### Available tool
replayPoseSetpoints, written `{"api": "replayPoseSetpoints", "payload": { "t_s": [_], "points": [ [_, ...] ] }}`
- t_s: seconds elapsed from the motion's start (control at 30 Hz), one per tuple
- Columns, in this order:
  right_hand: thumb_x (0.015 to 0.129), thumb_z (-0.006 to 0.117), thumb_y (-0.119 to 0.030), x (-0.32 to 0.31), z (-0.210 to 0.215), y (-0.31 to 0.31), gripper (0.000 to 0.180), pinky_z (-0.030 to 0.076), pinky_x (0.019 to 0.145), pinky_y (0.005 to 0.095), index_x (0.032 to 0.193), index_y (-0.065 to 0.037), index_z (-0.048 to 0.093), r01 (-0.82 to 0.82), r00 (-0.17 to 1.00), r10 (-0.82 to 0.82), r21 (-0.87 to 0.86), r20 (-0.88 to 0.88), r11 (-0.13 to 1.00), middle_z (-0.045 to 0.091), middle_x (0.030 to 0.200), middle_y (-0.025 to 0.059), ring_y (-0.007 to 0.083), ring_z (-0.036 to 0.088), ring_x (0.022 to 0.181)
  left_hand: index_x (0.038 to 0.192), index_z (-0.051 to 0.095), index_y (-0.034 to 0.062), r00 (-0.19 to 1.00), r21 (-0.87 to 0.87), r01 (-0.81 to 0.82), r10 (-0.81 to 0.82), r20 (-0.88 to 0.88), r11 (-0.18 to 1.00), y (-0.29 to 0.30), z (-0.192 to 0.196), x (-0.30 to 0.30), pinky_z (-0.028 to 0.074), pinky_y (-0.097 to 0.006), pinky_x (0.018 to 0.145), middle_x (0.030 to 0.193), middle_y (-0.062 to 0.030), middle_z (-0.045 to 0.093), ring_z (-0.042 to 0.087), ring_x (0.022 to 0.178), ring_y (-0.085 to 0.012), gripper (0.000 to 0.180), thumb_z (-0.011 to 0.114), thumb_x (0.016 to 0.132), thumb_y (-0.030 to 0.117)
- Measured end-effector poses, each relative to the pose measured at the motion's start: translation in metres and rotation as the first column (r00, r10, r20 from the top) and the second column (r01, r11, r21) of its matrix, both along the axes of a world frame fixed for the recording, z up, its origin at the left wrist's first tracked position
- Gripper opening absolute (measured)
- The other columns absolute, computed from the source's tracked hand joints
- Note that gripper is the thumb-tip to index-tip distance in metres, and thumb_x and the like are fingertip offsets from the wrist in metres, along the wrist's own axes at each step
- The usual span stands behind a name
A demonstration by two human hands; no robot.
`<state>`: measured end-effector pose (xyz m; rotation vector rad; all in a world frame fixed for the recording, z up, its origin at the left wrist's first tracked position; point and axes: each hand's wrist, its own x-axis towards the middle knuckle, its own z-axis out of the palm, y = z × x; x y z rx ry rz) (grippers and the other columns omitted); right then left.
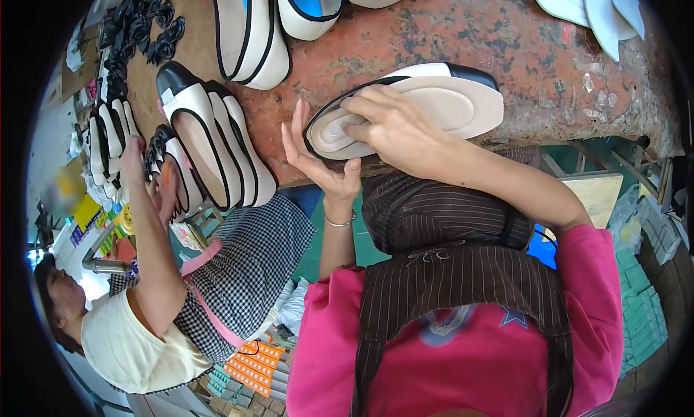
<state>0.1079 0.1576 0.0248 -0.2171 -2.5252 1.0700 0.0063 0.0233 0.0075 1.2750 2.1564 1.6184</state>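
Insole (441, 102) lies over a white, black-toed shoe (421, 71) at the worktable's (531, 62) near edge, heel end leftward. The right hand (397, 120) has its fingertips curled on the insole's heel (whether pinching or only pressing, I cannot tell); the left hand (325, 169) is spread loose beside the shoe's heel. Probably best: centre the heel first, brace the shoe with the left palm, then smooth evenly toward the toe.
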Motion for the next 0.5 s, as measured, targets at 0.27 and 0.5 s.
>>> {"api": "replayPoseSetpoints", "payload": {
  "t_s": [0.27, 0.5],
  "points": [
    [0.077, 0.066, -0.013, -0.009, -0.015, 0.004, 0.039, 0.036, 0.115, 0.038, 0.112, 0.002, 0.069, -0.339, 0.937, 0.344, 0.07, -0.067, 0.938, 0.06, 0.132, 0.0158, 0.0279, 0.051, 0.131, 0.144, 0.035, -0.0014, 0.977, -0.052, 0.211, -0.21, 0.026, 0.976, -0.004, 0.001, -0.03, 0.034, -0.049, 0.111, 0.145, -0.0299, 0.041, 0.045, 0.132, -0.0407, 0.084, 0.062, 0.088, 0.056],
    [0.08, 0.063, -0.014, 0.008, 0.013, -0.007, 0.044, 0.03, 0.119, 0.0386, 0.123, -0.005, 0.066, -0.165, 0.971, 0.093, 0.338, 0.219, 0.927, 0.064, 0.13, 0.0108, 0.0228, 0.053, 0.131, 0.104, 0.054, -0.0007, 0.989, -0.032, 0.131, -0.128, 0.067, 0.991, -0.008, -0.001, -0.029, 0.042, -0.044, 0.1, 0.127, -0.027, 0.058, 0.058, 0.112, -0.036, 0.026, 0.053, 0.086, 0.017]
  ]
}}
